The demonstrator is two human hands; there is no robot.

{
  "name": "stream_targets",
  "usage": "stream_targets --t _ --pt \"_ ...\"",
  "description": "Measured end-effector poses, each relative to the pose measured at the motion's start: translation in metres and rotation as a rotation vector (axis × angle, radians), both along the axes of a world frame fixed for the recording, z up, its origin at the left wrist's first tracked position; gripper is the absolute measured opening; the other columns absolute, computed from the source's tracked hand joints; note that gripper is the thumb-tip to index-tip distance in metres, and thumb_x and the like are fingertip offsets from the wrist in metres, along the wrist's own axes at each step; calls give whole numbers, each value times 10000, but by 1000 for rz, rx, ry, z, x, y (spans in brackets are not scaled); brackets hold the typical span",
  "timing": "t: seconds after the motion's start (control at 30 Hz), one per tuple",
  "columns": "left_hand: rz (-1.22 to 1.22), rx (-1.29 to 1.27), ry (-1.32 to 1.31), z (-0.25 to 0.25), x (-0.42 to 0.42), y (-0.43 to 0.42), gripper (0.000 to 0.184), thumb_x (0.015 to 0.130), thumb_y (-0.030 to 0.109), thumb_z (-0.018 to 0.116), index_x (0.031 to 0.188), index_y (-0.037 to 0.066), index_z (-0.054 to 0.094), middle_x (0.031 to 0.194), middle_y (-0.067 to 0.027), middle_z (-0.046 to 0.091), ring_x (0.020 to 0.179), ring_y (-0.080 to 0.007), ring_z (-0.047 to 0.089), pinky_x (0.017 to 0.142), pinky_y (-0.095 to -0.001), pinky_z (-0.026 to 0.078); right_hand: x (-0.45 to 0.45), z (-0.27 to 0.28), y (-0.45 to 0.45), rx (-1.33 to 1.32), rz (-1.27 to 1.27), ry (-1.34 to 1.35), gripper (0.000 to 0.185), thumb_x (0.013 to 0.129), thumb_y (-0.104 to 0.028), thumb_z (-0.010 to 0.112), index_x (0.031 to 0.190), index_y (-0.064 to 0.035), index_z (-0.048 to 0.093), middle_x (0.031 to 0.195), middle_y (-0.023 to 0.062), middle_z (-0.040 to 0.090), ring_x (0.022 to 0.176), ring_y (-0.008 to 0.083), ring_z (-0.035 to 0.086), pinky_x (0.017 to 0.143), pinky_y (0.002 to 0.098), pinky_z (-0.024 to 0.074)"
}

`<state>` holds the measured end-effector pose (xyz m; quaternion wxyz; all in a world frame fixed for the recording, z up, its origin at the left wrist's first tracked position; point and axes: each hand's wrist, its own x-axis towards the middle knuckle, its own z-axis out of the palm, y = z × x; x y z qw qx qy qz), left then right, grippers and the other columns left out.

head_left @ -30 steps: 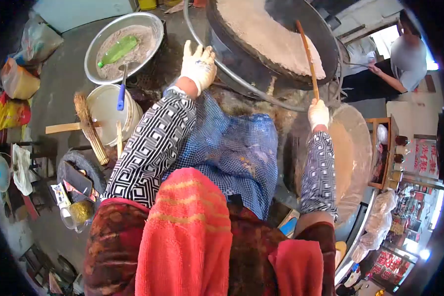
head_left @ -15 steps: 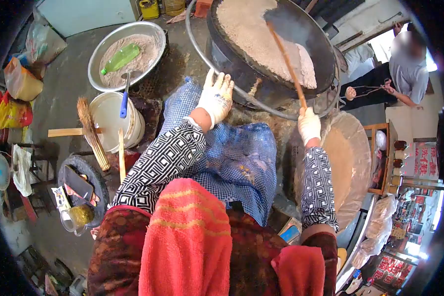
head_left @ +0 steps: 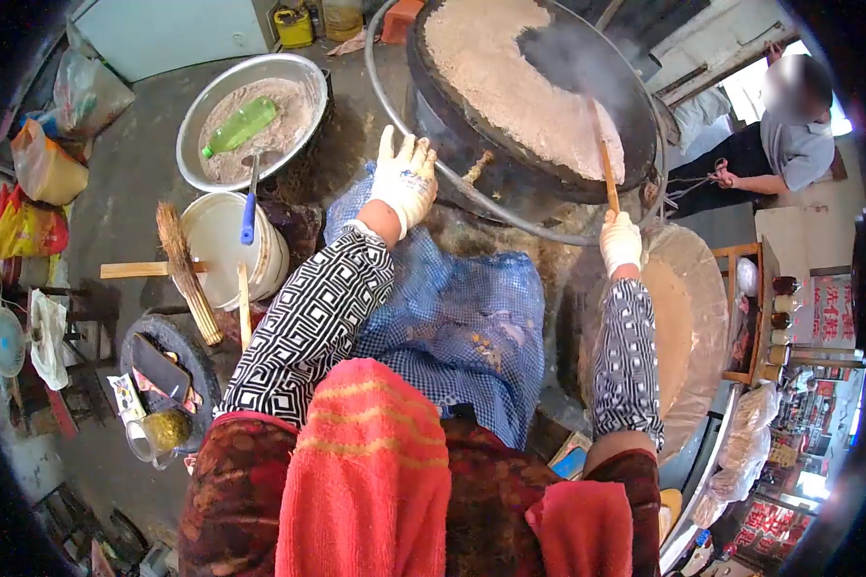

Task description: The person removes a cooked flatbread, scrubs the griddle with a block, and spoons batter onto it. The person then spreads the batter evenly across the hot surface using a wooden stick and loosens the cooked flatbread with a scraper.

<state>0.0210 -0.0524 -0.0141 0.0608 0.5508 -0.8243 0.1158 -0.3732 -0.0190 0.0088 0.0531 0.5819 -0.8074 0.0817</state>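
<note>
My right hand (head_left: 621,242), in a white glove, is closed round the lower end of a long wooden stick (head_left: 607,168). The stick's far end reaches over a big round black pan (head_left: 568,185), into a pale brown grainy layer (head_left: 491,58) spread across it. A dark bare patch with smoke shows at the pan's upper right. My left hand (head_left: 404,185), also gloved, has its fingers spread beside the grey metal ring (head_left: 481,197) round the pan; whether it touches the ring I cannot tell. Below it lies blue checked cloth (head_left: 471,308).
At left stand a metal basin (head_left: 191,159) with powder and a green bottle (head_left: 239,127), a white bucket (head_left: 274,260), a straw brush (head_left: 188,274) and a blue-handled tool (head_left: 249,216). A plastic-lined round container (head_left: 674,317) sits at right. Another person (head_left: 799,144) stands beyond.
The stick has swung right across the pan, and its layer has shifted, leaving a different dark patch. My left hand has drawn slightly back from the ring with its fingers more spread.
</note>
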Motion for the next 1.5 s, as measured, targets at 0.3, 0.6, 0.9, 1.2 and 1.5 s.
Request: stream_targets --t 0.3,0.6,0.9,1.2,1.5 --pt "117 43 -49 17 16 -20 515 869 354 561 1278 42 569 1406 -116 495 1348 -268 398 1130 -626 113 0 -9 5 -93 24 -16 308 959 -349 502 856 -64 557 734 261 627 727 475 612 661 548 477" --pt "-162 110 159 1 -53 53 612 818 338 628 1314 -5 530 1412 -160 486 1366 -290 376 1151 -592 129 14 6 7 -20 4 -84 339 975 -339 476 888 -26 574 843 281 648 809 472 620 711 535 491" --pt "-158 -10 16 -13 -32 38 599 863 324 579 1352 -8 486 1434 -164 458 1367 -315 373 1161 -568 131 -2 0 18 0 -6 -22 321 976 -349 460 939 -44 555 815 271 645 808 476 615 729 543 479" --pt "-107 12 24 -5 -19 26 560 866 330 574 1330 20 520 1416 -137 487 1359 -282 388 1159 -575 109 -5 -5 3 16 -55 -27 347 988 -363 421 948 -39 540 808 282 641 805 478 620 734 569 467" --pt "-33 22 26 -2 -2 12 525 872 313 568 1322 45 534 1404 -121 501 1343 -263 413 1152 -587 107 -16 -16 14 13 -41 -14 341 969 -375 460 945 -47 549 833 264 654 796 473 625 722 543 488"
